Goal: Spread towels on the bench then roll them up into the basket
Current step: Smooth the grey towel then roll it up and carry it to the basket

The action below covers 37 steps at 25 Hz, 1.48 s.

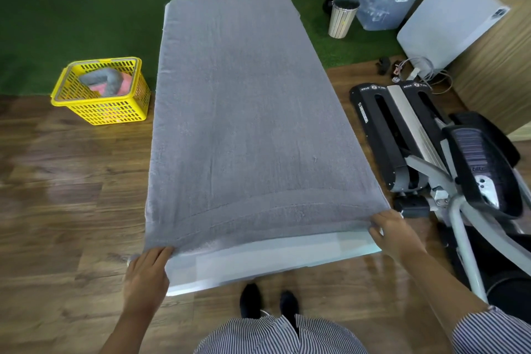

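A grey towel (244, 112) lies spread over nearly the whole counter (275, 256), running from 12 o'clock down to 6 o'clock, where a pale strip of the counter shows bare. The towel's near edge is folded back on itself. At 7 o'clock the left hand (146, 273) pinches the near-left corner, fingers clamped on the cloth; at 5 o'clock the right hand (393, 233) grips the near-right corner the same way. An exercise machine (436, 152) stands at 3 o'clock; its writing is too small to read. At 9 o'clock a yellow basket (103, 92) on the floor holds a rolled grey towel (103, 80) over something pink. At 1 o'clock sit a lidded clear bin (382, 0) with small items on top and a slatted waste bin (342, 17).
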Motion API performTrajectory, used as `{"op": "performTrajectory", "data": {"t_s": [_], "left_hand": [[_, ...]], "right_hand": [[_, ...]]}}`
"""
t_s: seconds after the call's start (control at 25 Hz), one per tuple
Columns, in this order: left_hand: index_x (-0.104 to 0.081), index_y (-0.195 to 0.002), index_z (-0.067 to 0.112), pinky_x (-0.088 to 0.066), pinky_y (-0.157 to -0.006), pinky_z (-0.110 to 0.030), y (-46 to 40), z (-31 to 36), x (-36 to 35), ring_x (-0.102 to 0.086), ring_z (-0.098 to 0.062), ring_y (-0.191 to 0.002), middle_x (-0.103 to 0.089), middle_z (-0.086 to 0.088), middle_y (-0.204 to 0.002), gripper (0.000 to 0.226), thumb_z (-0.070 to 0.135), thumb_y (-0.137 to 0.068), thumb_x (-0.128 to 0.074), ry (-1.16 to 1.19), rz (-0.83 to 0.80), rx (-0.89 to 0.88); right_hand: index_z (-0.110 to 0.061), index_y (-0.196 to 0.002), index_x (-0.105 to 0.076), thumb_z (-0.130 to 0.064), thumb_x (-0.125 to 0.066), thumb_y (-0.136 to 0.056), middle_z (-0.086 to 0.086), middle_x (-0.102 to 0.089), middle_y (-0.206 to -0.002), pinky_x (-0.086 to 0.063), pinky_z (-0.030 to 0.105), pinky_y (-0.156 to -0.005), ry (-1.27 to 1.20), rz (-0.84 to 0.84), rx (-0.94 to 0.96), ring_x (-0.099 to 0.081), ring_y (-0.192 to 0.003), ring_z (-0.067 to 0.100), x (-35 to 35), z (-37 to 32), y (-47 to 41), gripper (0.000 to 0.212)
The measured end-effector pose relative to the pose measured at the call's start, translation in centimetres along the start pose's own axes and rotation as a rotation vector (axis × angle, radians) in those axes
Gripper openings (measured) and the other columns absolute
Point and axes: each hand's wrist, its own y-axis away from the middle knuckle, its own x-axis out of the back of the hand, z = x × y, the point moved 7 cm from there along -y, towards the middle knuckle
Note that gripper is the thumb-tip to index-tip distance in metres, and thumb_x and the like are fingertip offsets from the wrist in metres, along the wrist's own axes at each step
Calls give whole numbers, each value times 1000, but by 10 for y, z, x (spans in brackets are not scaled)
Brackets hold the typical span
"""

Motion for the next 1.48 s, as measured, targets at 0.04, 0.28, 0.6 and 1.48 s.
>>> {"op": "performTrajectory", "data": {"t_s": [0.04,0.28,0.6,1.48], "left_hand": [[-68,-100,12,-47,-73,-44,2,-1,-1,-59,-28,-85,-65,-3,-91,54,7,-64,-29,-18,-14,-26],[-71,-100,8,-50,-73,-48,-4,9,7,-62,-33,-88,-65,-10,-99,49,1,-67,-35,52,83,22],[-74,-96,8,-45,-85,-42,-1,17,8,-66,-27,-91,-71,-6,-99,38,24,-84,-41,66,113,16],[-73,-88,11,-46,-65,-50,1,5,33,-62,-37,-80,-69,-9,-93,31,28,-85,-47,-19,171,113]], "right_hand": [[-3,-65,-61,0,-70,-70,3,-50,-64,-40,32,-56,10,-10,-16,-56,-72,33,-1,2,0,11],[-5,-69,-63,0,-76,-56,11,-58,-70,-48,38,-54,138,53,67,-56,-59,32,3,-7,0,19],[-3,-78,-71,13,-78,-47,9,-66,-74,-53,36,-59,139,201,166,-62,-68,31,9,-8,4,36],[-9,-73,-66,-2,-55,-59,5,-60,-67,-49,35,-56,214,79,128,-59,-65,30,9,-14,4,19]]}}
